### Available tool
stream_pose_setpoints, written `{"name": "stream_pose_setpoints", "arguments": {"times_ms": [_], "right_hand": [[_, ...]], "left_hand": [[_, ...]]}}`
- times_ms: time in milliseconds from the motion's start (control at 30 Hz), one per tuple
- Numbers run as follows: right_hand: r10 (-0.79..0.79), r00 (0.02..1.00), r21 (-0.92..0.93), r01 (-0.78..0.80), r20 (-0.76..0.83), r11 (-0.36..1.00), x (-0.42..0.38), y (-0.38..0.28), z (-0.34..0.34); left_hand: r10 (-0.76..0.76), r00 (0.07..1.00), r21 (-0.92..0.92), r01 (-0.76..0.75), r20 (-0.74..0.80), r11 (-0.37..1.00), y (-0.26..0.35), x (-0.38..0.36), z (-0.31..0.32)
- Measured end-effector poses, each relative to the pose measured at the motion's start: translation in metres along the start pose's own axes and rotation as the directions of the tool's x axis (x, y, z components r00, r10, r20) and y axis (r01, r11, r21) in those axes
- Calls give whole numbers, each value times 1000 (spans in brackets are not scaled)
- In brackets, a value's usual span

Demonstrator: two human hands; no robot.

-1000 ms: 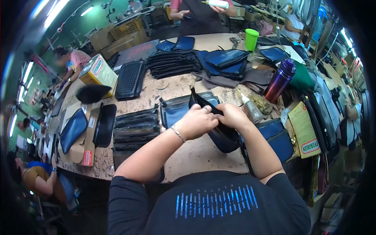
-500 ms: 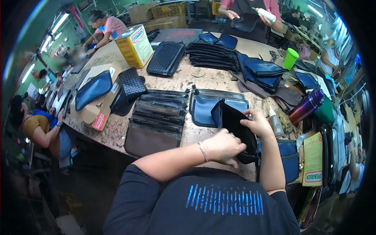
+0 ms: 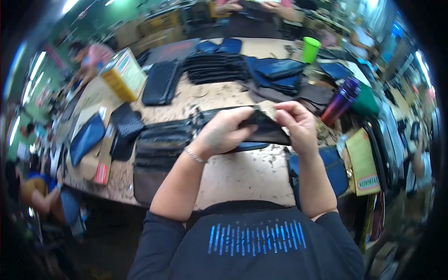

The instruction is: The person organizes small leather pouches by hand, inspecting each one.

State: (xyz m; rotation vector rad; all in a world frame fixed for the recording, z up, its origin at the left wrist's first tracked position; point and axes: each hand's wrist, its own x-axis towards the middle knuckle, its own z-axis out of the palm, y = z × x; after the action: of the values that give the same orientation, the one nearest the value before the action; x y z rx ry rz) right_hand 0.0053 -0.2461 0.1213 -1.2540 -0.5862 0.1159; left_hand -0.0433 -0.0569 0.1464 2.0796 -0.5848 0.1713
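Between my hands is a dark pouch-like leather piece (image 3: pixel 268 132), raised over the table and partly covered by my fingers. My left hand (image 3: pixel 227 130), with a bracelet at the wrist, is closed around its left end. At the other end, my right hand (image 3: pixel 299 126) pinches the edge between thumb and fingers. Under my left hand lies a blue panel with black edging (image 3: pixel 252 146), mostly hidden. Left of it is a row of overlapping dark wallet panels (image 3: pixel 161 144). More blue panels (image 3: pixel 322 172) lie beside my right forearm.
Across the table (image 3: pixel 242 182) sit a stack of black pieces (image 3: pixel 214 69), blue pouches (image 3: pixel 277 72), a yellow-and-white can (image 3: pixel 123 74) and a green cup (image 3: pixel 311 50). A purple bottle (image 3: pixel 340 101) stands at right, a cardboard box (image 3: pixel 95 161) at left. A co-worker's hands (image 3: pixel 275 8) hold a dark piece opposite.
My hands have lifted the dark piece up and away from my body. My left hand has come out of its opening to grip its left end. The view has shifted.
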Motion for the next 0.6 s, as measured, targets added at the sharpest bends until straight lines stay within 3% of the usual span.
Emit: {"name": "stream_pose_setpoints", "arguments": {"times_ms": [67,167,267,333,433,500,600], "right_hand": [[-36,999,-116,35,-6,993,-1,-7,7],[52,999,-96,-50,15,994,-5,-10,9],[134,987,-30,-132,91,991,-14,-11,13],[105,982,-61,-97,155,993,-19,-6,13],[133,974,-61,-123,184,990,-23,-13,16],[184,967,85,-201,175,976,-24,-11,15],[178,969,102,-198,173,975,-25,-4,11]], "left_hand": [[-57,998,-102,59,21,993,6,2,-3],[-137,988,-281,151,68,948,-1,-2,-2],[-133,990,-285,139,39,948,4,-4,2],[-215,970,-136,199,-116,971,18,-3,5],[-234,967,-174,215,-97,961,17,-5,7],[-203,976,-236,180,-78,955,7,-8,12],[-160,986,-260,145,-37,955,1,-9,15]]}}
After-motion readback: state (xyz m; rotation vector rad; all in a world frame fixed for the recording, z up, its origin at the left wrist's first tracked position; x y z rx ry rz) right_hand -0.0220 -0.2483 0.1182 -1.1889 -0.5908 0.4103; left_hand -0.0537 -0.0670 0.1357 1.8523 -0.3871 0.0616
